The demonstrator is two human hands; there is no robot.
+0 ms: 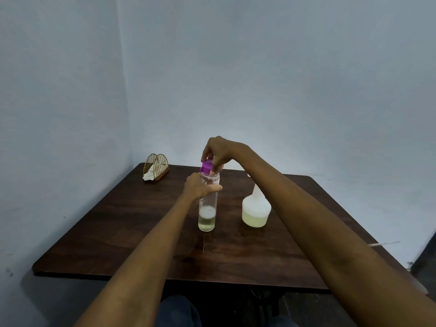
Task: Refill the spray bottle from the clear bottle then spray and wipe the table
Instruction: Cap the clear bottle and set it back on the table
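A tall clear bottle [207, 213] stands upright near the middle of the dark wooden table [118, 232], with a little pale yellowish liquid at its bottom. My left hand [200, 187] grips its upper part. My right hand [220, 152] pinches the purple cap [206, 166] just above the bottle's mouth; the cap sits tilted. To the right stands the white translucent spray bottle [256, 208], holding pale liquid low down. My right forearm hides its top, so I cannot see a spray head.
A gold wire napkin holder [156, 166] with a white napkin [149, 176] stands at the table's far left corner. Blue-grey walls close in behind and on the left. My knees show below the table's near edge.
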